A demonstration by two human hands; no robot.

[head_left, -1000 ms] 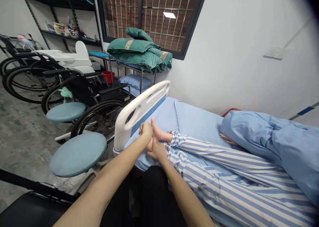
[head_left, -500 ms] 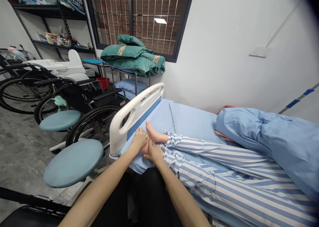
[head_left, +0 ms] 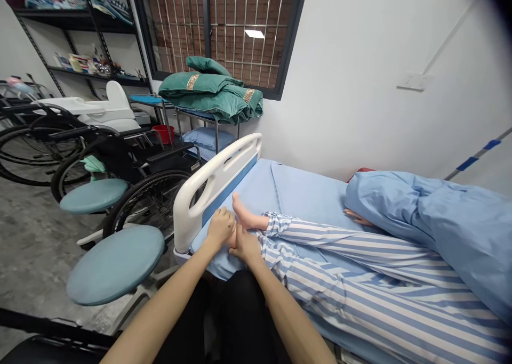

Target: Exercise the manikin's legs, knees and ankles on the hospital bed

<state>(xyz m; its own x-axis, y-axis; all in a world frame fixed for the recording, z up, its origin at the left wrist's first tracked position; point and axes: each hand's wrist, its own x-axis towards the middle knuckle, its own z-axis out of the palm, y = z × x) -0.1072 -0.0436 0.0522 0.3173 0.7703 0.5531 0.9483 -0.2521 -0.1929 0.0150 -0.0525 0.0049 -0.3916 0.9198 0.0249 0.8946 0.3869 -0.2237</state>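
Left hand [head_left: 220, 226], arm stretched forward, curls closed over the near foot [head_left: 232, 240] of the figure lying on the bed [head_left: 304, 193], just beside the white footboard [head_left: 212, 185]. Right hand [head_left: 245, 245], arm likewise extended, grips the same foot from the ankle side, at the striped trouser cuff [head_left: 276, 247]. Far foot [head_left: 242, 215] lies free, toes up, just beyond both hands and nearer the wall than the footboard's near end. Blue quilt [head_left: 432, 225] covers the upper body, well apart from the footboard. Two round stools [head_left: 116, 263] stand on the footboard's outer side.
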